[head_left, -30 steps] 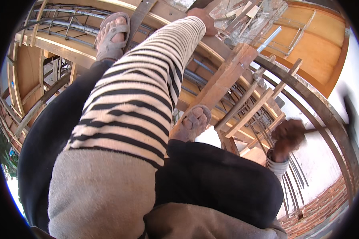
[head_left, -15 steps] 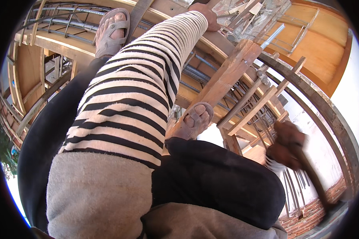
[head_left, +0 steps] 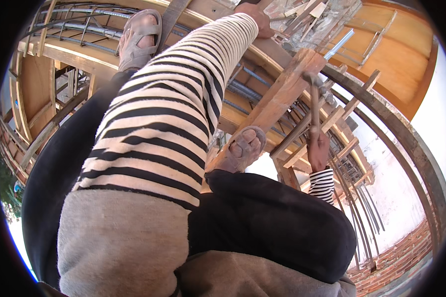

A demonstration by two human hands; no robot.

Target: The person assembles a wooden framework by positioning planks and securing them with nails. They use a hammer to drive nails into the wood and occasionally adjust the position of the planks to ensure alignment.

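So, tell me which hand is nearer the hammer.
Right: the right hand grips the hammer by its handle; the left hand is apart, above and left of it in view.

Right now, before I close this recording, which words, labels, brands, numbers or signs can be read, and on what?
None: I can make out no text anywhere in this view, including on the hammer, the wooden beam, the orange panel or the striped left sleeve.

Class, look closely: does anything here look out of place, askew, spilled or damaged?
Yes: loose wood scraps lie jumbled at odd angles to the right of the left hand, looking untidy. The open sandals also seem odd, leaving toes bare while the right hand holds a hammer. I see no spill.
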